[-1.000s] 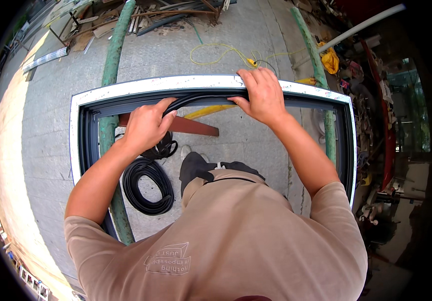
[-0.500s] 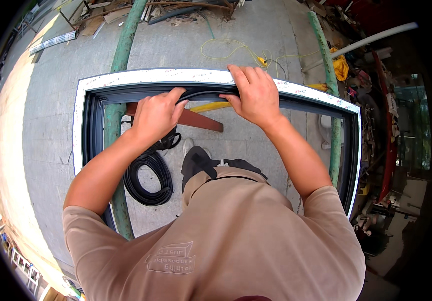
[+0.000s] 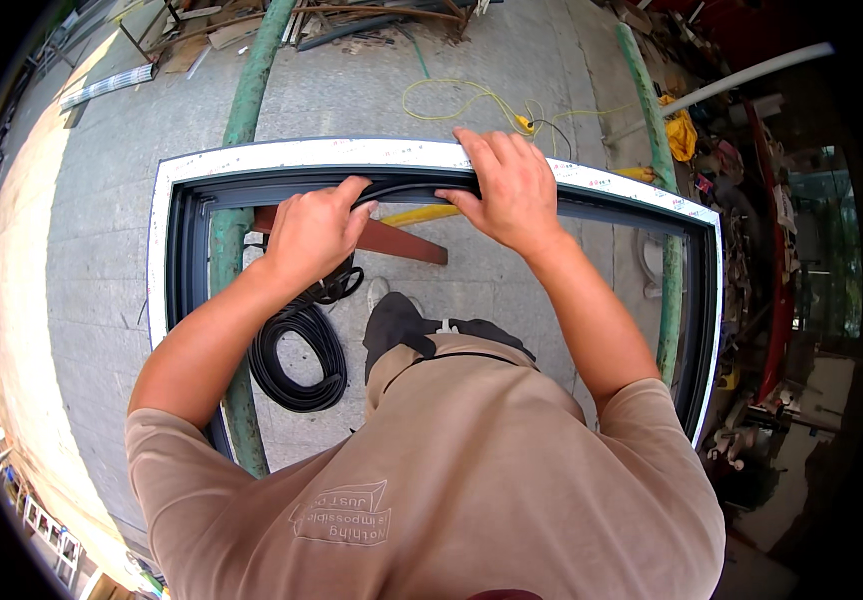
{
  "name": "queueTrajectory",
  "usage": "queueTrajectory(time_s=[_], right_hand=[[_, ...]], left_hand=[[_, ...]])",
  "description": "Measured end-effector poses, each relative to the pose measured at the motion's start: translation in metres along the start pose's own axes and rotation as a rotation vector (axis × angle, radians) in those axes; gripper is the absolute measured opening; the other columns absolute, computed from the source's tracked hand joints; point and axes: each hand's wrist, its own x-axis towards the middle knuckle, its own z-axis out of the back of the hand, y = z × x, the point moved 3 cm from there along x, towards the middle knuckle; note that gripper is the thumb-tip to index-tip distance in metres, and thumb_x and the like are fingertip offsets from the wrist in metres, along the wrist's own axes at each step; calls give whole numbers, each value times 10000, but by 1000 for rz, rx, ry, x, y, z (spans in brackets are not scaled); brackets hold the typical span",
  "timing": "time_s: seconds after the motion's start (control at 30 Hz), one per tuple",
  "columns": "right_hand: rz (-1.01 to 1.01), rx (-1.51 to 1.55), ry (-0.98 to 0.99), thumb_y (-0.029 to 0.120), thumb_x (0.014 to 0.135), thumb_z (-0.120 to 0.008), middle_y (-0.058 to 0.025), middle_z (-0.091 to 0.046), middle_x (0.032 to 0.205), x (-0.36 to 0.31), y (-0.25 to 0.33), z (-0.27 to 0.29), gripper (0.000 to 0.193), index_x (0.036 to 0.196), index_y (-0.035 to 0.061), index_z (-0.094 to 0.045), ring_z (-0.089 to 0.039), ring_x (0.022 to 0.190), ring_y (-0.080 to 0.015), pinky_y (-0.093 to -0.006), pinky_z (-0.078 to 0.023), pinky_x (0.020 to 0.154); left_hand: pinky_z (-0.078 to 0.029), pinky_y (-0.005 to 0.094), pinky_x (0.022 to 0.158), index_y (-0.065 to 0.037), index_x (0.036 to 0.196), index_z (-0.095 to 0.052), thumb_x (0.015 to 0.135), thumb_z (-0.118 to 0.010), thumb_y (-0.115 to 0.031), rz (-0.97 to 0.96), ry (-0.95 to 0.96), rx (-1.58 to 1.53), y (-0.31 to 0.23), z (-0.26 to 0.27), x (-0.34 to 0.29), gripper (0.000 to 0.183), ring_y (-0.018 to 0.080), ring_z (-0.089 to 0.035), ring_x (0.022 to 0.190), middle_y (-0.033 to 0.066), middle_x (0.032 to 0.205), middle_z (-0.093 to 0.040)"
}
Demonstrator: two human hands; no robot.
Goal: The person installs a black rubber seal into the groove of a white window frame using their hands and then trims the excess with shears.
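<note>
Both forearms rise from the lower part of the view, elbows bent outward, and converge at upper centre. The left hand point(image 3: 309, 228), left of centre, angles up and rightward with its fingers curled; thumb and index finger pinch a black rubber strip point(image 3: 401, 190). That strip bows between the hands at upper centre, along the inner side of a dark window frame point(image 3: 351, 153) faced with white film. The right hand point(image 3: 511, 195), right of centre, clasps the window frame's far rail, fingers bent over the film and thumb beneath at the strip. A black coil point(image 3: 267, 360) lies at left of centre, on the grey floor point(image 3: 351, 100).
</note>
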Motion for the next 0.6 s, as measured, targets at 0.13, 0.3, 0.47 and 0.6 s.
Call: queueTrajectory(time_s=[0.13, 0.3, 0.47, 0.6], right_hand=[[1, -13, -33, 368, 775, -1007, -100, -712, 1130, -2, 2, -3, 749, 1412, 99, -720, -687, 1018, -334, -465, -549, 888], [-20, -18, 27, 354, 789, -999, -120, -714, 1168, 1, 4, -1, 754, 1423, 80, -698, -685, 1056, -349, -477, -544, 934], [35, 37, 42, 355, 797, -992, -136, -712, 1203, 15, 25, -6, 790, 1445, 42, -666, -681, 1090, -359, -492, -534, 977], [22, 42, 30, 367, 785, -993, -127, -728, 1178, 23, 38, -22, 781, 1422, 43, -678, -690, 1087, -351, -477, -540, 952]], left_hand=[[-602, 581, 736, -42, 1281, -759, 1075, -767, -293, 22, -10, -20, 0, 0, 2, 325, 481, -771, 789, 244, 823, -775], [-607, 578, 741, -27, 1267, -762, 1074, -769, -299, 3, -53, -8, 3, -2, 3, 334, 483, -772, 795, 250, 832, -777], [-611, 575, 744, -11, 1223, -771, 1073, -773, -304, 25, -42, -25, 3, -1, 3, 330, 484, -777, 807, 254, 842, -781], [-610, 570, 740, 1, 1174, -778, 1069, -779, -300, 61, 12, 0, 6, -3, 6, 319, 485, -777, 803, 262, 844, -779]])
